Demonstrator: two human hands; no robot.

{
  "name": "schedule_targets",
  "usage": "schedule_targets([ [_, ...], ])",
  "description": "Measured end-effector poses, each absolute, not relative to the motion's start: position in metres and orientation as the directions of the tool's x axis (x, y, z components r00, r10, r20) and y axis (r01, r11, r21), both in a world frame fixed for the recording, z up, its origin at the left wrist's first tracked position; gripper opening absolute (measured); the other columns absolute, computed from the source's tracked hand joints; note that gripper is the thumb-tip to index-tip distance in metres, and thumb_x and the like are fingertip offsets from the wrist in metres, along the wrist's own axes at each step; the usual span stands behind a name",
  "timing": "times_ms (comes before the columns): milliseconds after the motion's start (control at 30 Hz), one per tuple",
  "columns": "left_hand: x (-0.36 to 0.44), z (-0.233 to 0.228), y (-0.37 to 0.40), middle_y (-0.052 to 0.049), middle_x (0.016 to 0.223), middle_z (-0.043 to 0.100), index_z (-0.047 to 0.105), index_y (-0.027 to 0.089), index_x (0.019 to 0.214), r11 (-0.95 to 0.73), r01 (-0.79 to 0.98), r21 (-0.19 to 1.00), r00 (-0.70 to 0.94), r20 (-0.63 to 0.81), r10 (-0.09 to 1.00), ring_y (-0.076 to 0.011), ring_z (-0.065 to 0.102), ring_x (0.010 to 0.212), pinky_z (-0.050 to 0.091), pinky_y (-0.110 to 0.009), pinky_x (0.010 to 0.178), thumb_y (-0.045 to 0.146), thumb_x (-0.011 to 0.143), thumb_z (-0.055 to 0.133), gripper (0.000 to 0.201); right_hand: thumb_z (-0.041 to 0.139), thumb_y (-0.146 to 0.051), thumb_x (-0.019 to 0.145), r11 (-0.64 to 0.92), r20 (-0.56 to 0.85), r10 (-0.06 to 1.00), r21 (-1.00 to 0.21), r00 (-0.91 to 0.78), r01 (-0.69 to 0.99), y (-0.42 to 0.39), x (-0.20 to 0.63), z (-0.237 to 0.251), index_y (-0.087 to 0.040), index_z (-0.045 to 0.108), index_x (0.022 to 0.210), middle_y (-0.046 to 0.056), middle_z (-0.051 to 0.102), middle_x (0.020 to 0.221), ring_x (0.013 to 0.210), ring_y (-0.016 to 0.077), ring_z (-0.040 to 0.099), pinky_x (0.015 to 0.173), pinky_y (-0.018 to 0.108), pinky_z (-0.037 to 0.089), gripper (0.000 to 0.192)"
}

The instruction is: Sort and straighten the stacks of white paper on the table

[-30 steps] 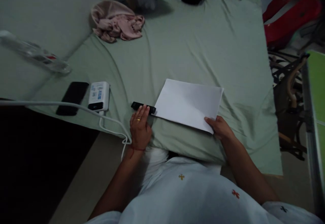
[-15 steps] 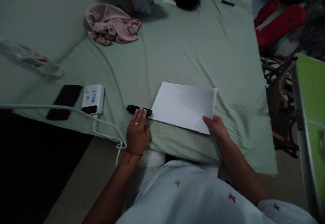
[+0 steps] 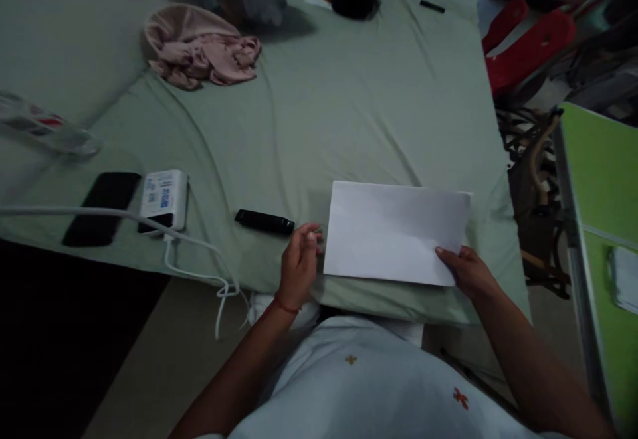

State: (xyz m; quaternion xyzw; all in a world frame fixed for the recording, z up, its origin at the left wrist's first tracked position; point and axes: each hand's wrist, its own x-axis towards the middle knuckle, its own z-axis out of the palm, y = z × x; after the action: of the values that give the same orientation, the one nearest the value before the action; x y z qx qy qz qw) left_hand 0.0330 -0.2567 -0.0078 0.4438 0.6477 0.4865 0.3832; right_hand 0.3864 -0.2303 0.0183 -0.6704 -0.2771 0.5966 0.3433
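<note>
Head view | my right hand [image 3: 466, 271] pinches flat white paper sheet [image 3: 396, 233] at five o'clock corner | my left hand [image 3: 298, 266], fingers loosely apart, empty, beside sheet's nine o'clock edge | risk: one-corner grip may crease or skew sheet on soft green bedsheet [image 3: 349, 107]

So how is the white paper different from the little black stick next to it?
The paper is white, wide and flat; the stick is black, thin and much smaller. The right hand rests on the paper's corner; no hand touches the stick, though the left hand is near. Both lie on the green sheet.
</note>
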Motion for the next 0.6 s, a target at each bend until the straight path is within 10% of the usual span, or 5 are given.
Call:
schedule_targets([
  [333,0.046,-0.004,-0.207,-0.003,0.076,0.068,0.07,0.017,0.087,0.153,0.259,0.954,-0.066,-0.14,0.988,-0.0191,0.061,0.073,0.048,-0.029,0.067,0.048,0.092,0.055,0.035,0.089,-0.052,0.064,-0.539,-0.534,0.84,-0.841,0.094,0.039,-0.216,0.38,0.009,-0.018,0.075,0.091,0.006,0.077,0.08,0.065,0.0194,0.066,0.06,0.031,0.052,0.046],
  [600,0.043,-0.014,-0.198,-0.004,0.082,0.07,0.068,0.016,0.092,0.094,0.254,0.963,-0.054,-0.083,0.995,-0.0177,0.06,0.075,0.046,-0.026,0.065,0.048,0.094,0.053,0.035,0.083,-0.043,0.065,-0.5,-0.486,0.863,-0.86,0.137,0.103,-0.179,0.38,0.016,-0.02,0.073,0.092,0.003,0.077,0.079,0.065,0.0185,0.065,0.058,0.029,0.05,0.037],
])
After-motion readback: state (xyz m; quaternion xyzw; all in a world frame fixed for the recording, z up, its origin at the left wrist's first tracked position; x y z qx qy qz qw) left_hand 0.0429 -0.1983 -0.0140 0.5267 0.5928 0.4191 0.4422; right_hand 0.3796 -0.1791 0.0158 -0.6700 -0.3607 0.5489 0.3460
